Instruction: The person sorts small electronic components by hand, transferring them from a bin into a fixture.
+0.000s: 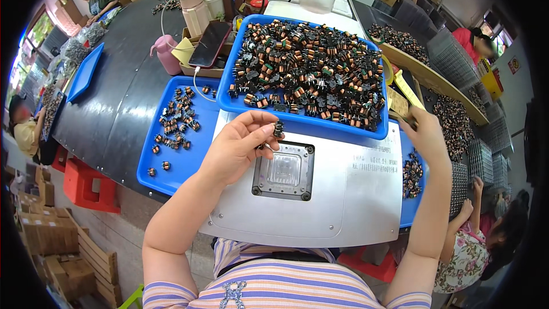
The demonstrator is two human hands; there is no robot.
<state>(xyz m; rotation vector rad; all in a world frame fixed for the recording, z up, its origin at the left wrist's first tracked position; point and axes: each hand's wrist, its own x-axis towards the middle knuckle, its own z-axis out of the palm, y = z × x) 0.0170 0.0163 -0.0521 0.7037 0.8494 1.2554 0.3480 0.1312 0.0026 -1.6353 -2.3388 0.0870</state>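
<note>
My left hand [243, 144] is closed in a pinch on a small coil [278, 130] with a black core and copper winding. It is held just above the square clear-topped fixture [283, 171] set in a silver metal plate [320, 206]. A second dark bit shows under its fingers, too hidden to name. My right hand [424, 131] is beside the right corner of a large blue tray [366, 131] heaped with such coils. Its fingers are bent and apart, and I see nothing held in them. Below it is another blue tray [422, 191] with a small pile of coils.
A blue tray [194, 173] with scattered coils lies left of the plate. Behind it are a phone [210, 44], a pink bottle [166, 54] and a cream flask [195, 14]. A yellow-handled tool [407, 88] lies at right. Co-workers sit at both sides.
</note>
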